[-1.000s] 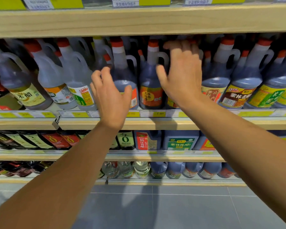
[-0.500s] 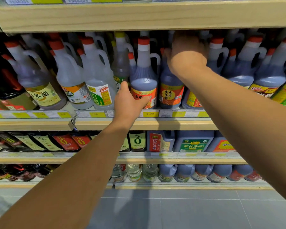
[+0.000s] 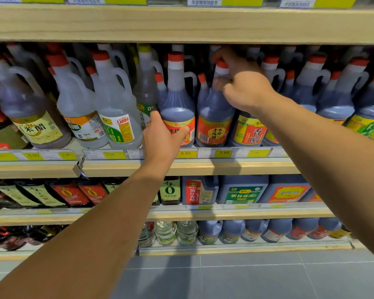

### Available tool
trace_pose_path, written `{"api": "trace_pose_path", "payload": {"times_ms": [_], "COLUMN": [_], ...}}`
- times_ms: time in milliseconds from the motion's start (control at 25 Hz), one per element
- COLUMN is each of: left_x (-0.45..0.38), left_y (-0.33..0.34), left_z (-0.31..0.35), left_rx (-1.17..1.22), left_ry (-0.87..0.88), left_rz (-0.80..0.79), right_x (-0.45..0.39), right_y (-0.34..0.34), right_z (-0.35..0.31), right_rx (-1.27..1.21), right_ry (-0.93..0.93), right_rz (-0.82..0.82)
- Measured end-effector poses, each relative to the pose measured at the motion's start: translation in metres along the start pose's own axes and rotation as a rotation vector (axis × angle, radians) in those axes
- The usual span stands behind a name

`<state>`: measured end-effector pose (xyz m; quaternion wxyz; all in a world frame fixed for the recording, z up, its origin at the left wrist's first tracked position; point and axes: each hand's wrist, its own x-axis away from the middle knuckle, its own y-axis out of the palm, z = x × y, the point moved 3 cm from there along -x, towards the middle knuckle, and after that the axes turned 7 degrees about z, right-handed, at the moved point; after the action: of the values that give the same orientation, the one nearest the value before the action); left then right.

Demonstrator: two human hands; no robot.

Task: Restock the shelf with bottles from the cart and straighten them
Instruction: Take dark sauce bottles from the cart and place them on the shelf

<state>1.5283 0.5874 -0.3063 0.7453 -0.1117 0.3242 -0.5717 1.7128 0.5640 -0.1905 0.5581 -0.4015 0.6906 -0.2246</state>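
The left hand holds the label belly of a dark plastic vinegar jug with a red cap at the front of the wooden shelf; the right hand pinches the neck of the neighbouring dark jug just right of it; both jugs look full and heavy, with smooth walls, so the moulded handle is safer; neighbours stand tight, and the board above is near.

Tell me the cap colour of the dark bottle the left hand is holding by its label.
Red, above a white collar, on the dark bottle in the left hand; head view.
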Motion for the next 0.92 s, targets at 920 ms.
{"api": "trace_pose_path", "payload": {"times_ms": [920], "left_x": [0.003], "left_y": [0.009], "left_z": [0.009], "left_rx": [0.017], "left_ry": [-0.006], "left_rz": [0.020], "right_x": [0.001], "right_y": [0.003], "right_z": [0.010], "right_rx": [0.132], "right_ry": [0.039], "right_rz": [0.071]}}
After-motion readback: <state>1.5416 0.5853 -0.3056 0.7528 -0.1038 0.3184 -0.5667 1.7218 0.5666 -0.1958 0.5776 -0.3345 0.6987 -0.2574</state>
